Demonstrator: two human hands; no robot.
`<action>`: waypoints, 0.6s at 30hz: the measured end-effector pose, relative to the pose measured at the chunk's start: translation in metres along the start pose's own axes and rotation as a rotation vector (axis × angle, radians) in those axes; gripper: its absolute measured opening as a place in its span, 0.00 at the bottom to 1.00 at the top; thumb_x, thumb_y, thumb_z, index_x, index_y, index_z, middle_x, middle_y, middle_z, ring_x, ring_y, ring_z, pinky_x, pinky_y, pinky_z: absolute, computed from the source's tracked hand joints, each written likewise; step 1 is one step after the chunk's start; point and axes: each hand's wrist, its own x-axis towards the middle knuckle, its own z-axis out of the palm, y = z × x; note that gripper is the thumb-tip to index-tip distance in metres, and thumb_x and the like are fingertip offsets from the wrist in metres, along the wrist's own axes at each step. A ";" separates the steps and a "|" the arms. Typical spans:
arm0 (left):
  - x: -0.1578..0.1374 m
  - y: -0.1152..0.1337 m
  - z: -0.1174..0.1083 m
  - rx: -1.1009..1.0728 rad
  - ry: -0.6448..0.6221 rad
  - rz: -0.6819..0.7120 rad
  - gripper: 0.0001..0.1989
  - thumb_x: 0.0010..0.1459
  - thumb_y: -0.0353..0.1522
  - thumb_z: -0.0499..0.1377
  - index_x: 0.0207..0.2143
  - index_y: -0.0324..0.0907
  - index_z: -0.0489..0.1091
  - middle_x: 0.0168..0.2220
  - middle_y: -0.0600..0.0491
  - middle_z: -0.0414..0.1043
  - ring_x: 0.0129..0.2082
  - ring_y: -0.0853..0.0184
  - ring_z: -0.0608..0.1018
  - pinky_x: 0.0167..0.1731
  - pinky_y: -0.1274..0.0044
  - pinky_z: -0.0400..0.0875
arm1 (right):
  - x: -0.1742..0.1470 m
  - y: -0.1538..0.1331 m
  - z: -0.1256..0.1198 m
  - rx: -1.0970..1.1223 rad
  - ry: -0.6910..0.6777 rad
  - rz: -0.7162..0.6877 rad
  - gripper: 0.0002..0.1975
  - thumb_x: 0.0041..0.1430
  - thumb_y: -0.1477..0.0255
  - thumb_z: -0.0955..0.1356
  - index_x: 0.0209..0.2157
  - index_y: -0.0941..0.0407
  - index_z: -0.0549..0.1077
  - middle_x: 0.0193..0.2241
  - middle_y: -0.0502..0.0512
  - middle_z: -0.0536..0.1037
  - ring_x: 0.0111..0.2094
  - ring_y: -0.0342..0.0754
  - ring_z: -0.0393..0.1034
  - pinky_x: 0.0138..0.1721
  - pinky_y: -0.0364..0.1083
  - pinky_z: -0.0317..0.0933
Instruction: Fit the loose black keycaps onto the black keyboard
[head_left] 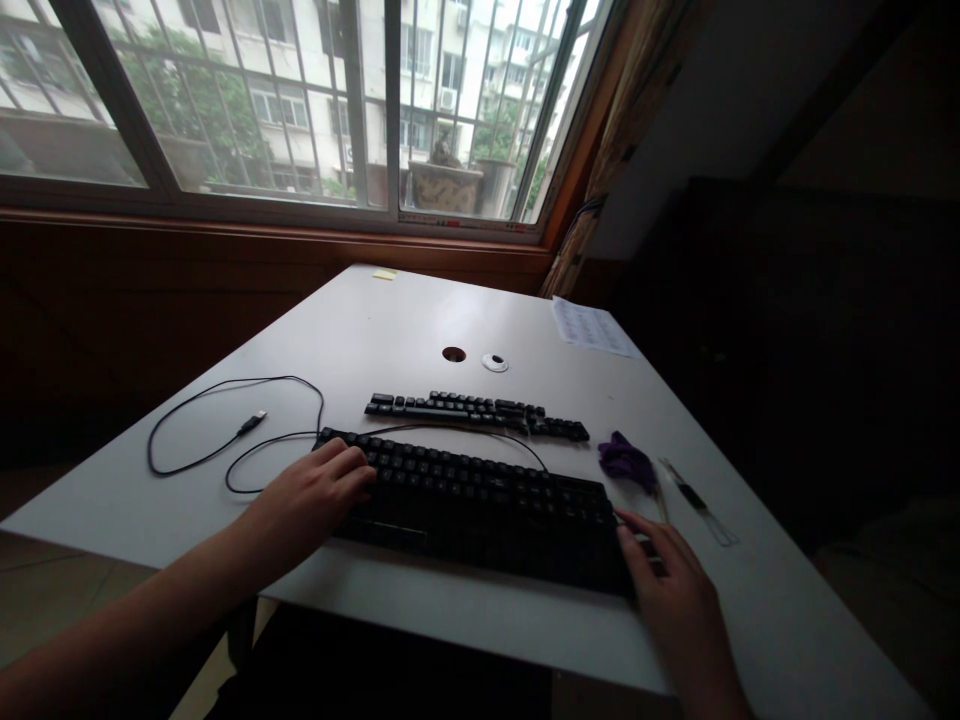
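A black keyboard lies along the front of the white table, tilted slightly across my view. Key rows show on its far part, while the near part looks dark and bare. My left hand rests at its left end, fingers curled over the edge and keys. At the right end, my right hand has thumb and fingers closed at the keyboard's edge; a small pale sliver shows by the fingertips, too small to name. Beyond the keyboard sit loose black keycaps, grouped in rows.
The keyboard's cable loops left to a USB plug. Right of the keyboard lie a purple cloth and a wire keycap puller. Farther back are a cable hole, its white cover, printed paper and a yellow note.
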 end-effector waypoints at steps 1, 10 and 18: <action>0.002 0.002 -0.002 0.033 -0.015 0.007 0.09 0.64 0.21 0.61 0.44 0.40 0.74 0.43 0.48 0.74 0.41 0.58 0.71 0.40 0.68 0.69 | 0.000 0.000 0.000 -0.001 -0.001 0.003 0.22 0.65 0.52 0.64 0.48 0.51 0.79 0.47 0.56 0.80 0.42 0.52 0.76 0.41 0.49 0.72; 0.025 0.018 -0.010 0.219 -0.196 0.023 0.13 0.56 0.15 0.59 0.37 0.38 0.75 0.40 0.45 0.74 0.41 0.55 0.73 0.40 0.66 0.70 | 0.000 -0.001 -0.002 0.012 -0.007 0.003 0.22 0.65 0.52 0.64 0.48 0.51 0.79 0.47 0.57 0.80 0.41 0.52 0.76 0.41 0.49 0.72; 0.012 0.013 -0.008 0.128 -0.152 -0.035 0.11 0.60 0.18 0.61 0.41 0.40 0.75 0.42 0.48 0.75 0.41 0.59 0.73 0.40 0.69 0.72 | 0.000 0.000 0.000 0.014 0.006 -0.011 0.22 0.65 0.52 0.65 0.47 0.51 0.80 0.46 0.56 0.80 0.42 0.51 0.76 0.41 0.49 0.72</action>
